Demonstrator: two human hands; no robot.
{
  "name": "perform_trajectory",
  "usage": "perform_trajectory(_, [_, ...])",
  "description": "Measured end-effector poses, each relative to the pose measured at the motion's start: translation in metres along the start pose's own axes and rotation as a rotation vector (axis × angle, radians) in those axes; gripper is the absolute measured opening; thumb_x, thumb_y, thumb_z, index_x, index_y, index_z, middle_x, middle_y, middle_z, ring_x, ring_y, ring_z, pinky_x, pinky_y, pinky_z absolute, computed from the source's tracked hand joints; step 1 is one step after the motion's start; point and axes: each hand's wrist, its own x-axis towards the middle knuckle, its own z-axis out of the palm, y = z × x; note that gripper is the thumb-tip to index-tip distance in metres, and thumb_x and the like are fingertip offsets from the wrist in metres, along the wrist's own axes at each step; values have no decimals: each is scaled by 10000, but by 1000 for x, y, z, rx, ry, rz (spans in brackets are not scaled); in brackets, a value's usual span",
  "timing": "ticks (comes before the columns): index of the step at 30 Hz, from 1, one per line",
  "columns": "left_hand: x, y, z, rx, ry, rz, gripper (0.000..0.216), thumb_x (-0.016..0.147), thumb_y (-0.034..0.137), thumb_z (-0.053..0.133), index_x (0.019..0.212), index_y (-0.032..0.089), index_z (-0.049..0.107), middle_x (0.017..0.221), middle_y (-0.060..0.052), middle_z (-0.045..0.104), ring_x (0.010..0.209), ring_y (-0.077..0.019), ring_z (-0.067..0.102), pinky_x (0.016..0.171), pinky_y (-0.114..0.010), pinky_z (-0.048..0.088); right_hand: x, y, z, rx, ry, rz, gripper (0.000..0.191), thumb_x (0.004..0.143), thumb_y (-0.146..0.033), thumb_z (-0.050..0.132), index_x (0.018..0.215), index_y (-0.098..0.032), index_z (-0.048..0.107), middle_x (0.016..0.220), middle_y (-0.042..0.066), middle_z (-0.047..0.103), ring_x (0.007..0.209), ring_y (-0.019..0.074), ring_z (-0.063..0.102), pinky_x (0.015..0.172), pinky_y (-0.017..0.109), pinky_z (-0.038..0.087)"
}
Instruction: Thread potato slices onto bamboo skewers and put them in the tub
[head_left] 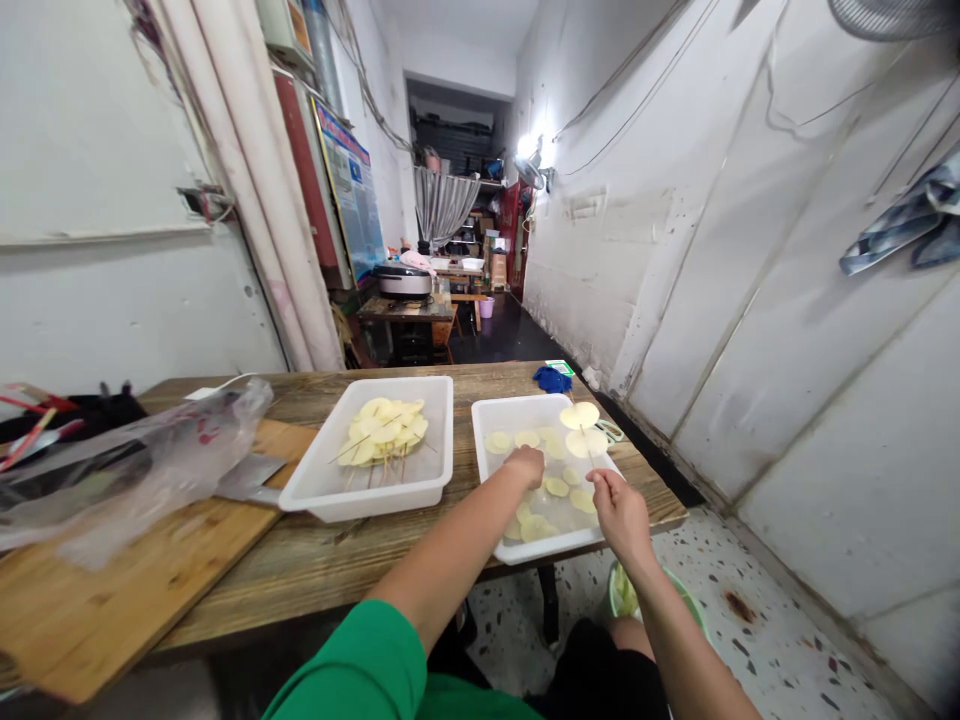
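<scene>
Over the right tub [551,549], your right hand [621,512] pinches a skewer [590,459], two slices [580,416] on.
Can't tell your left hand [526,464]'s grip; pierce slices centrally.

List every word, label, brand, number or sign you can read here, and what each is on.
None can be read.
Blue wall poster: printed lines and a heading, too small and blurred.
Clear plastic bag: red marks, too blurred to tell whether they are lettering.
Green-and-white card at the table's far edge: too small to read.
Left tray and right tray: no lettering visible.
</scene>
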Motion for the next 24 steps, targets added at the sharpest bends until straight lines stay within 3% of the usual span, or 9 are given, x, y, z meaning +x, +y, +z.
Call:
perform_trajectory(7, [-4,10,-6,-5,-19,17,362,498,-111,629,477,211,464,425,37,329,708,-243,616,680,-275,473,-1,-1,-1,-7,-8,-11,432,876,-419,324,882,-174,680,652,58,665,566,178,575,555,247,372])
perform_trajectory(13, [-12,36,-6,-157,5,-26,216,626,-17,657,755,151,613,615,-28,597,592,-148,605,552,-211,462,-2,-2,0,-24,-24,-1,401,879,-396,338,887,-184,678,714,66,687,647,193,614,595,251,382])
perform_trajectory(18, [-17,52,-6,-332,24,-9,218,763,50,561,959,136,606,771,-73,643,607,-125,618,575,-211,485,-1,-2,-1,-40,-39,0,397,877,-406,345,881,-194,680,689,59,679,651,196,612,598,252,383])
perform_trajectory(24, [-16,51,-8,-290,39,-8,359,736,-19,483,1043,129,597,812,-81,647,588,-124,609,603,-239,498,-1,-3,-2,7,-17,4,414,872,-421,347,879,-173,678,635,49,650,564,176,564,553,247,360])
